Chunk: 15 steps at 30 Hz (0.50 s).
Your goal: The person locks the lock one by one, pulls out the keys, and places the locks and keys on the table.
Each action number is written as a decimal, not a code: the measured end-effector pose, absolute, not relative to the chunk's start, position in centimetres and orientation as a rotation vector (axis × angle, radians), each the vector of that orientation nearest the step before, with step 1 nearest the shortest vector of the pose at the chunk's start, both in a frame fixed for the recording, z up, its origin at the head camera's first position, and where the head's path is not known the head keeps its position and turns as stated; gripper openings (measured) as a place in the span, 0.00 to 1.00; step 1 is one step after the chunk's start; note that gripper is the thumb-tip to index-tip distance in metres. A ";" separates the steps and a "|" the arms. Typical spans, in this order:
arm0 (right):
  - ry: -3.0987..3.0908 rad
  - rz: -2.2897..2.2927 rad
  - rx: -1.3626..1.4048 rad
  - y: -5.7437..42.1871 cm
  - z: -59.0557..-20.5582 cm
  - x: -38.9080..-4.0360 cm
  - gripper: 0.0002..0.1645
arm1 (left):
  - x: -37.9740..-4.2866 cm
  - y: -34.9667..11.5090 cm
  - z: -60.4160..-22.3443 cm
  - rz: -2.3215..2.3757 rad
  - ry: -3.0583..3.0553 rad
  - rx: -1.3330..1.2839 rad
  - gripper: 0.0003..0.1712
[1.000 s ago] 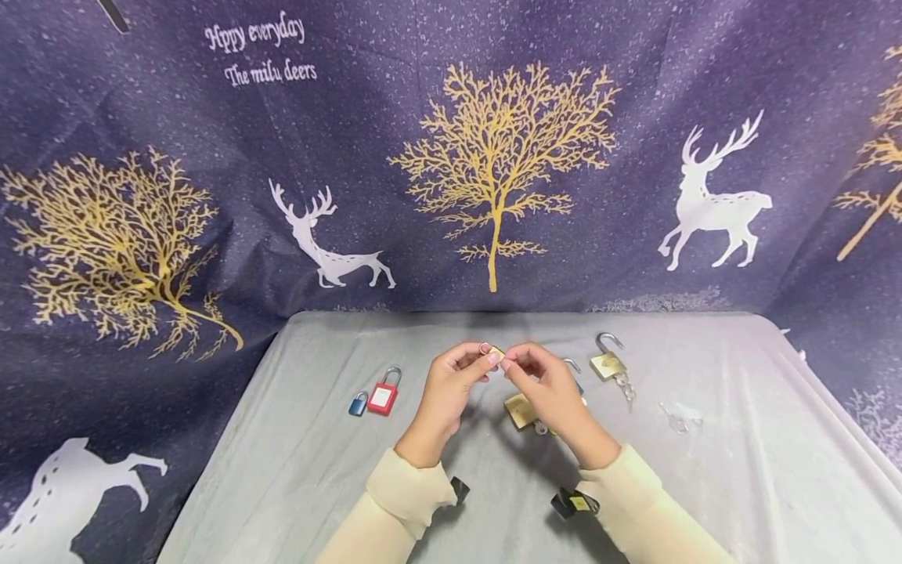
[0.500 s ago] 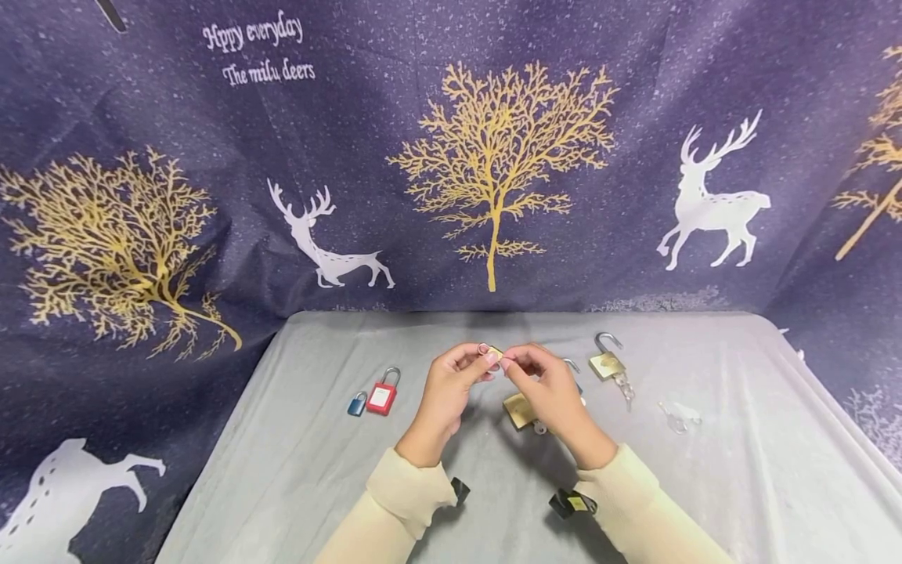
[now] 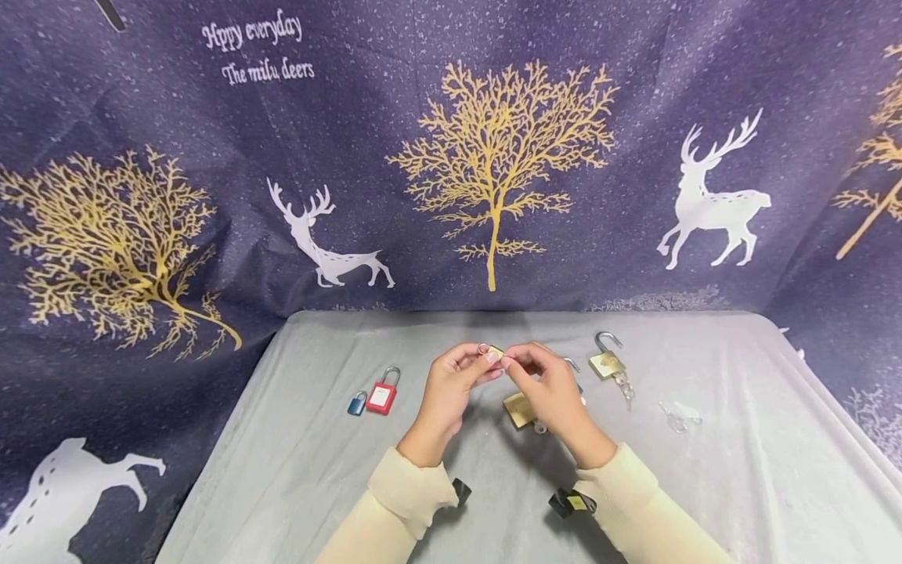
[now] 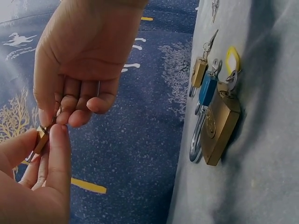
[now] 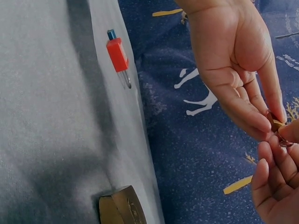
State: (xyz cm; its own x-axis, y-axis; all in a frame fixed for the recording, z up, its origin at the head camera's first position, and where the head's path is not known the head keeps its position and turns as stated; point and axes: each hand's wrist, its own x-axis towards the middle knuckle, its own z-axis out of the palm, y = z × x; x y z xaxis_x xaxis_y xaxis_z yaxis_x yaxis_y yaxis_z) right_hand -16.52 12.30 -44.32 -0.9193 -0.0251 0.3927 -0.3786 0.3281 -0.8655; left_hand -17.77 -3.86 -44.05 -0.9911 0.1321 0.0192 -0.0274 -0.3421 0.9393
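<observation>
Above the middle of the table, my left hand point(image 3: 445, 388) pinches a small brass padlock point(image 4: 41, 139) between thumb and fingers. Its shackle points left in the head view. My right hand point(image 3: 553, 388) meets the padlock's other end, thumb and forefinger pinching what looks like a small key point(image 4: 55, 116), mostly hidden by the fingers. Below the right hand lies a large brass padlock point(image 3: 519, 410), with a blue padlock point(image 4: 208, 89) beside it, partly covered by that hand in the head view.
At the table's left lie a red padlock point(image 3: 381, 397) and a small blue padlock point(image 3: 357, 403). An unlocked brass padlock point(image 3: 607, 365) with keys lies at right, near loose keys point(image 3: 678, 419). A patterned curtain point(image 3: 338, 141) hangs behind the grey-covered table point(image 3: 296, 486).
Both hands stay in nearly the same place, still holding the small padlock between them. The left hand's fingers under the padlock shift slightly.
</observation>
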 end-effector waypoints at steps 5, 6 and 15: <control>-2.312 1.640 0.343 12.2 -44.0 -16.4 0.04 | -17.9 -4.2 -44.0 2.531 1.671 0.123 0.05; -2.315 1.652 0.338 12.3 -44.0 -16.5 0.04 | -17.9 -4.2 -44.0 2.534 1.664 0.122 0.05; -2.274 1.771 0.342 12.8 -44.8 -17.0 0.06 | -18.1 -4.6 -43.8 2.536 1.721 0.179 0.05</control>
